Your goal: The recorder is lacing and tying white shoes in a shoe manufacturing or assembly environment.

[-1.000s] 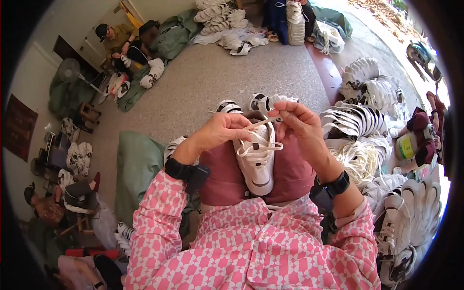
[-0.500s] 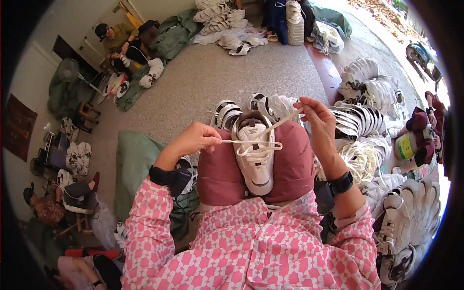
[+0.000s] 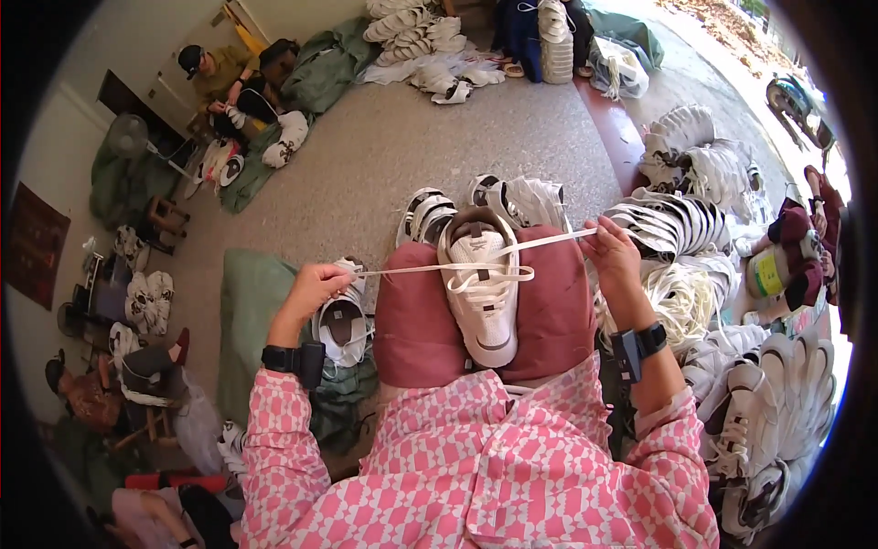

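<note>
Between my knees sits a white sneaker (image 3: 479, 316), its heel opening away from me and its toe toward me. A flat off-white shoelace (image 3: 402, 269) runs through its eyelets, with a loop lying on the right side of the tongue. My left hand (image 3: 318, 285) pinches one lace end, stretched out to the left. My right hand (image 3: 611, 256) grips the other end, drawn out to the right and slightly upward. Both lengths look taut. Another white sneaker (image 3: 344, 322) lies beside my left knee, just below my left hand.
More sneakers (image 3: 426, 216) stand beyond my knees. To my right are stacked white shoe pieces (image 3: 672, 224), a heap of laces (image 3: 677, 302) and rows of sneakers (image 3: 777, 403). Green cloth (image 3: 247, 320) lies at left. Co-workers (image 3: 229, 87) sit farther off.
My hands have moved apart, the left one outward to the left and the right one lower and outward. The lace is pulled out longer on both sides. The sneaker beside my left knee is now uncovered.
</note>
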`<action>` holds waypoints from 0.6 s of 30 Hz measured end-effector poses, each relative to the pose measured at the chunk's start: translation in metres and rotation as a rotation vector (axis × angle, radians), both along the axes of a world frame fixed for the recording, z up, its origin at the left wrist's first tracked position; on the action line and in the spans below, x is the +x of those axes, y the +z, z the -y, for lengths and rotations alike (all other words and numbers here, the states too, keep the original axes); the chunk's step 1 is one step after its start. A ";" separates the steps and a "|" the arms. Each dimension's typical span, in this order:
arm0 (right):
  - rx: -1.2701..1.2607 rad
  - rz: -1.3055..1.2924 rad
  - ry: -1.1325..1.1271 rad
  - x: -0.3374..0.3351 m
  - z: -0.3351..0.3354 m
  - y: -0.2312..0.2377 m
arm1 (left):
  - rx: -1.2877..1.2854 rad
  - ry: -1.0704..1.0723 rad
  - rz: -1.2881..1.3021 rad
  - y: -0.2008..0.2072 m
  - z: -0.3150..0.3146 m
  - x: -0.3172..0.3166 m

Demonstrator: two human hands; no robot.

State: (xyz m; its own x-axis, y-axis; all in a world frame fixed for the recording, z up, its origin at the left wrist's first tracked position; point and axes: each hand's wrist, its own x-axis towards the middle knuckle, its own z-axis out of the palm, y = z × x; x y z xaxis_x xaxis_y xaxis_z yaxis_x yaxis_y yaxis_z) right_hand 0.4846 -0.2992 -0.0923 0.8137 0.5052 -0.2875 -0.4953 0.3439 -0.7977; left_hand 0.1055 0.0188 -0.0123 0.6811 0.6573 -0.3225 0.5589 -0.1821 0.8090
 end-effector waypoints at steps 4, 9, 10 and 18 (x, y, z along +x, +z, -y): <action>0.058 -0.041 -0.064 -0.001 0.004 -0.001 | 0.071 0.298 0.265 -0.027 0.021 -0.001; 0.132 -0.131 -0.007 -0.001 0.012 -0.013 | 0.445 0.515 0.461 -0.056 0.040 0.008; 0.139 -0.141 0.025 -0.001 0.014 -0.017 | 0.324 0.560 0.551 -0.058 0.043 0.012; 0.274 -0.257 0.147 0.005 0.017 -0.023 | -0.150 0.673 0.719 -0.039 0.073 0.025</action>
State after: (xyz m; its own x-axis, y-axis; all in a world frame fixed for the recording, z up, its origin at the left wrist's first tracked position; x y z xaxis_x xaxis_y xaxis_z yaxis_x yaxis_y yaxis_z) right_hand 0.4895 -0.3160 -0.1149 0.6463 0.6968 -0.3109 -0.7266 0.4376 -0.5296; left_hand 0.1301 -0.0537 -0.0516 0.2472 0.9647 -0.0912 -0.1242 0.1249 0.9844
